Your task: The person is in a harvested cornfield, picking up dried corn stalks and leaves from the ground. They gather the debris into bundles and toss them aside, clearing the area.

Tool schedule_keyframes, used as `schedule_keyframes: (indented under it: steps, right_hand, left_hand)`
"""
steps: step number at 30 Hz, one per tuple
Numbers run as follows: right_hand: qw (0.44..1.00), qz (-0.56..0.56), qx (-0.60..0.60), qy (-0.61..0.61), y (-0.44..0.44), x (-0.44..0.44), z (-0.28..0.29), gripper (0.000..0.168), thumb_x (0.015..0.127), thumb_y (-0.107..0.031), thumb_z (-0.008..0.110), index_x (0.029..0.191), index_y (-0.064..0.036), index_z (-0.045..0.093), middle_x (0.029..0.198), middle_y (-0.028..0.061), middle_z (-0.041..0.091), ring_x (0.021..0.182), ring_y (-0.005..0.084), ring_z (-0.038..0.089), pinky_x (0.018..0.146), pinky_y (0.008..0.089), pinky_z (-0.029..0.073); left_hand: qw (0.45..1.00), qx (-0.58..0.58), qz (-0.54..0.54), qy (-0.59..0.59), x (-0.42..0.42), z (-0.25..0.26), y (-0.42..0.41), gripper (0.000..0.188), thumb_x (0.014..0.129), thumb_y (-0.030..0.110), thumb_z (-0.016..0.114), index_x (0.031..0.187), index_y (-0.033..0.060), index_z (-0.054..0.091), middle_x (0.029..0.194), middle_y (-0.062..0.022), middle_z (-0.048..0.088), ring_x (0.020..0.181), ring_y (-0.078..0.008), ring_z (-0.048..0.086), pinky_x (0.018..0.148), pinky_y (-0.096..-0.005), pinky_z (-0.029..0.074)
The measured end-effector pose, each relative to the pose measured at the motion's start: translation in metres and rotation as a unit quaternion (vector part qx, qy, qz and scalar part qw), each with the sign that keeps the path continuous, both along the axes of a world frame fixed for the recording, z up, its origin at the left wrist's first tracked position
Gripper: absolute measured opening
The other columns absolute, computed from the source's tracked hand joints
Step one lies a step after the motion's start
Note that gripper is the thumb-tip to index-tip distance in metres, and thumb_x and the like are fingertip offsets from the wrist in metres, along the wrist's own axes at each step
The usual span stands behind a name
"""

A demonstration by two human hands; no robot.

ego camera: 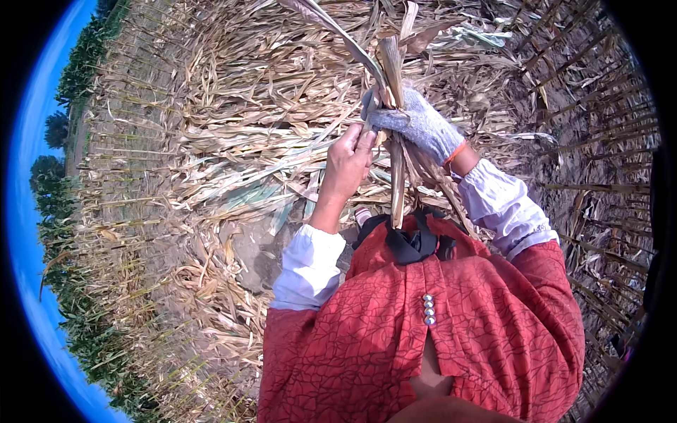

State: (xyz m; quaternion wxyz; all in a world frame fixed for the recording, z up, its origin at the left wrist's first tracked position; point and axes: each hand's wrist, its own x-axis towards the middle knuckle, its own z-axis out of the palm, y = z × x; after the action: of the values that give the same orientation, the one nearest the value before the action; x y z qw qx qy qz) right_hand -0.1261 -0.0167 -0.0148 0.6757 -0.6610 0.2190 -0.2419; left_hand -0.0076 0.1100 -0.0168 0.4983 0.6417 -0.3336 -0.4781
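Observation:
My right hand (418,124), in a grey knitted glove, is closed around a dry maize stalk (392,69) with withered leaves. The stalk's lower end (398,185) hangs below the glove towards my lap. My bare left hand (349,156) meets the glove from the left, its thumb and fingers pinched together at the stalk. What the left fingertips grip is partly hidden, but it looks like a piece of dry husk or leaf. A long curled dry leaf (338,29) sticks out up and to the left from the held stalk.
Cut dry maize stalks and leaves (254,95) lie in a thick layer before me. Bare soil (259,254) shows at my left. Rows of stubble (597,187) stand on the right, with more stubble (127,153) on the left. Green plants (100,338) line the far left edge.

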Motion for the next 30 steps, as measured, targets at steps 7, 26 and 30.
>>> schedule_keyframes:
  steps: [7, 26, 30]
  right_hand:
    - [0.997, 0.019, -0.068, 0.039, -0.004, -0.009, -0.002, 0.024, 0.080, -0.021, 0.066, 0.092, -0.002, 0.058, 0.074, 0.0028, 0.056, 0.068, 0.0104, 0.049, 0.061, 0.0277, 0.043]
    - [0.982, -0.113, -0.142, 0.061, 0.012, 0.009, -0.028, 0.030, 0.076, -0.018, 0.064, 0.097, 0.003, 0.055, 0.079, 0.0187, 0.061, 0.072, 0.0313, 0.059, 0.067, 0.0392, 0.047]
    - [0.968, -0.147, -0.204, 0.029, 0.016, 0.017, -0.024, 0.028, 0.077, -0.016, 0.063, 0.096, 0.002, 0.055, 0.078, 0.0172, 0.061, 0.072, 0.0297, 0.059, 0.066, 0.0381, 0.047]
  left_hand:
    - [0.999, 0.040, -0.007, -0.001, -0.003, 0.001, 0.004, 0.020, 0.093, 0.025, 0.053, 0.089, 0.0052, 0.053, 0.056, 0.0014, 0.045, 0.046, -0.0065, 0.041, 0.040, -0.0223, 0.032]
    - [0.885, -0.107, 0.097, -0.443, -0.014, -0.032, -0.003, 0.009, 0.078, -0.002, 0.053, 0.087, -0.0021, 0.052, 0.072, -0.0225, 0.059, 0.068, -0.0411, 0.059, 0.058, -0.0419, 0.045]
    - [0.871, -0.105, 0.115, -0.465, -0.011, -0.039, -0.004, 0.012, 0.080, -0.004, 0.055, 0.091, -0.0015, 0.052, 0.077, -0.0180, 0.064, 0.069, -0.0321, 0.064, 0.060, -0.0359, 0.048]
